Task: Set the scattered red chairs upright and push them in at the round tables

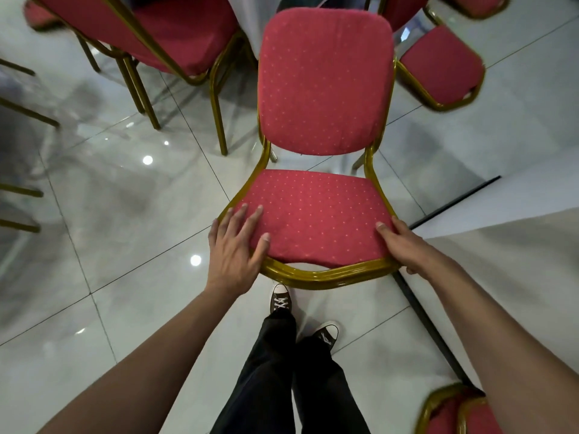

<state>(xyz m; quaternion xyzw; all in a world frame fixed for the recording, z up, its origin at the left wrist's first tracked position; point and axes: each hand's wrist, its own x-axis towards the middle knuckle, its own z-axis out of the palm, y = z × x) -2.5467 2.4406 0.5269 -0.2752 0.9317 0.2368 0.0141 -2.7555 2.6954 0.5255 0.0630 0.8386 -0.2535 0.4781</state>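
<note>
While gripped at the seat's front corners, chair [316,183] stands facing outward near white-clothed table [250,14]. Left hand [235,245] spread flat on cushion; right hand [404,245] curled round frame edge. Not yet tucked in, apparently; another chair [451,408] waiting nearby.

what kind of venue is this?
Likely a banquet or event hall: matching red padded chairs with gold frames crowd round a white-clothed table, on glossy tiled floor.
</note>
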